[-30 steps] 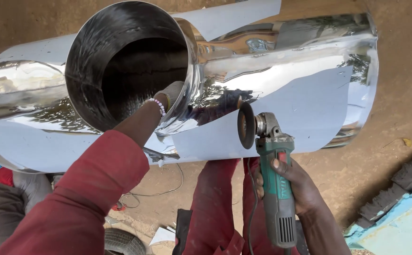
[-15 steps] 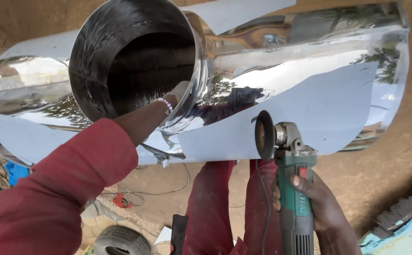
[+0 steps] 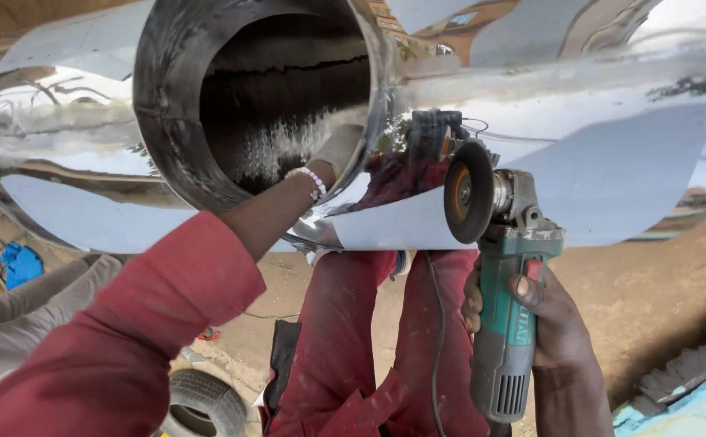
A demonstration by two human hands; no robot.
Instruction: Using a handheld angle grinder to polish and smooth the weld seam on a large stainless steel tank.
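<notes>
The left hand is gripping the dark, scuffed rim of a round opening in a big mirror-polished steel cylinder, fingers curling inside and partly hidden. The right hand is clamping around a green-bodied angle grinder, its rusty disc hanging just beside the shiny wall; whether they touch is hard telling.

Single view only: head-worn camera, looking down and forward past wearer's own chest and red-trousered legs toward dirt ground. Very near: polished metal drum fills upper frame, its open round mouth facing lens, slightly left of centre. Left hand enters from lower left at mouth's rim; right hand from lower right, gripping angle grinder. No second view, so no shared part.
</notes>
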